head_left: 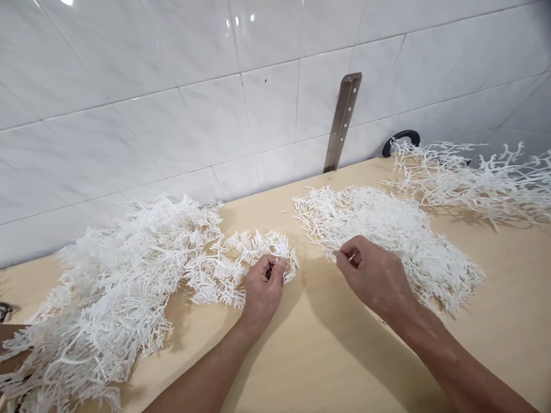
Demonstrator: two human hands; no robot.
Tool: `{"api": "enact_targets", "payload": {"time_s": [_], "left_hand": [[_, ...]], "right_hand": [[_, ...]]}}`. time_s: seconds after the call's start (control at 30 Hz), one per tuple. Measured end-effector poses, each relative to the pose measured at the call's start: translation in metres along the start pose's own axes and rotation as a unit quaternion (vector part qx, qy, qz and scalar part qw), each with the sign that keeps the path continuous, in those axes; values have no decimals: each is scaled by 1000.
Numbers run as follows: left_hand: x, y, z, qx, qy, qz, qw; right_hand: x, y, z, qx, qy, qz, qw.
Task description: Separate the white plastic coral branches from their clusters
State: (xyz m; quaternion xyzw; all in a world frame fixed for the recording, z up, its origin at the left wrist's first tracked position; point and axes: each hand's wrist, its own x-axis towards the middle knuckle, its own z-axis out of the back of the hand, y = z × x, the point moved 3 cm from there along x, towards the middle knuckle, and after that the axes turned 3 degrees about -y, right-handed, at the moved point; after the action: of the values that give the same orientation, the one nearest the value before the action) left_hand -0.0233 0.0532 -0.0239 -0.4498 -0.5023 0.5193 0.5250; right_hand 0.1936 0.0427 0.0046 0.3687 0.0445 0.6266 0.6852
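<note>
Near the center, the left hand [263, 292] had its grip pinched on a white sprig [282, 246], probably by the edge so its branches stayed accessible. The right hand [370, 275], pinched closed, hovered beside a pile [379, 221]; its contents, if any, were unclear.

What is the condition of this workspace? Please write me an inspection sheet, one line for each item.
Surface: pale tabletop, with small loose white bits.
Job's things: large left pile, middle clump and right pile, all white, branched strands; longer white branches at far right.
Clutter: black curved object near the wall; dark object cut off at left edge, unidentifiable.
Grip: left hand pinches the middle clump's right end; right hand is at the right pile's near edge, fingers curled, hold unclear.
Cables: nothing seen.
Surroundings: glossy tiled wall behind; upright metal strip with holes against it.
</note>
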Motion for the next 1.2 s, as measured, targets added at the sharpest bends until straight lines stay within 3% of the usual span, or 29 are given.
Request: {"api": "enact_targets", "payload": {"time_s": [0.1, 0.17, 0.27, 0.37, 0.53, 0.67, 0.83, 1.2], "left_hand": [[-2, -2, 0, 8, 1, -3, 1000], [-3, -3, 0, 28, 0, -13, 1000], [-6, -7, 0, 63, 4, -31, 998], [-8, -11, -2, 82, 15, -49, 995], [-10, -12, -4, 96, 24, -51, 994], [-10, -11, -3, 106, 19, -42, 993], [-9, -9, -3, 92, 30, -27, 995], [-3, -14, -2, 117, 31, -35, 992]], "right_hand": [[2, 2, 9, -34, -32, 28, 999], [-4, 13, 8, 20, -21, 46, 999], [-19, 35, -7, 141, 86, 55, 985], [-33, 48, -22, 169, 181, 23, 969], [-40, 50, -36, 188, 256, -20, 948], [-39, 48, -38, 224, 240, -36, 944], [-37, 51, -35, 220, 227, -6, 949], [-43, 59, -41, 207, 187, 150, 948]]}}
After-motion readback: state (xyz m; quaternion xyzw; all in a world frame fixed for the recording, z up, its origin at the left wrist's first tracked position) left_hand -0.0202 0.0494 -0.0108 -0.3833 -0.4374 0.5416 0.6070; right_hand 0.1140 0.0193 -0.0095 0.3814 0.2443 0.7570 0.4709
